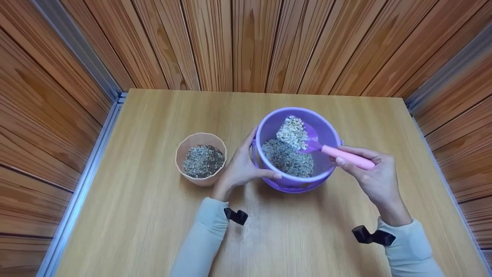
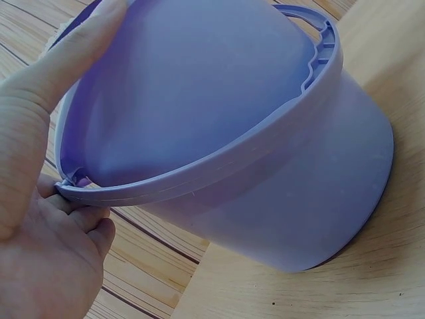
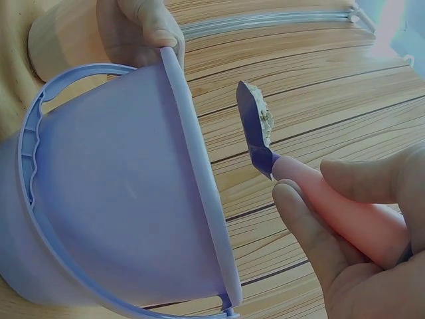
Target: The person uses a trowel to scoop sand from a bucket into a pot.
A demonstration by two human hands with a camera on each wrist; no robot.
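In the head view, fingers of the left hand [image 1: 241, 167], by which the smooth purple bucket [image 1: 269, 126] is gripped at the rim, are partly hidden. Over the bucket, coarse pale grit [image 1: 293, 133] is carried on a scoop [image 1: 314, 146], its pink handle [image 1: 362, 162] held by the right hand [image 1: 378, 179]. Grey granules [image 1: 288, 161] are contained there and, beside indistinct darker material [image 1: 217, 156], in a faceted pot [image 1: 204, 182] on the table [image 1: 134, 215].

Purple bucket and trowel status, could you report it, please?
Left grip holding purple bucket. Right grip holding trowel, pale granules aboard, above bucket. Nothing visibly in the way.
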